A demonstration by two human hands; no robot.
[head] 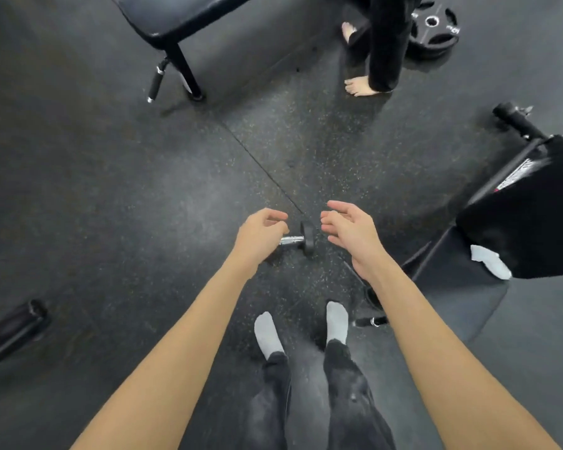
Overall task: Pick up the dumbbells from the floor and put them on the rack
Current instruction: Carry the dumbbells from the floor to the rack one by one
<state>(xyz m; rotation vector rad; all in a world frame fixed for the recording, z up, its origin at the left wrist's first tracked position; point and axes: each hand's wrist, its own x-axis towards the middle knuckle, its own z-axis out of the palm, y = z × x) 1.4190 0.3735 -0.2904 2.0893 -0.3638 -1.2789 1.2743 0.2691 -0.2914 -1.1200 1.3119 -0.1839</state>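
A small dumbbell (301, 240) with black ends and a chrome handle lies on the dark rubber floor in front of my feet. My left hand (262, 233) hovers over its left half with fingers curled, hiding that end; I see no grip on the handle. My right hand (346, 230) is just to the right of the dumbbell, fingers spread and empty. No rack is in view.
A black bench (176, 17) stands at the top left. A barefoot person (382, 43) stands at the top, with a weight plate (436, 27) behind. Another bench frame (517, 206) fills the right. A black roller (13, 329) sits at the left edge.
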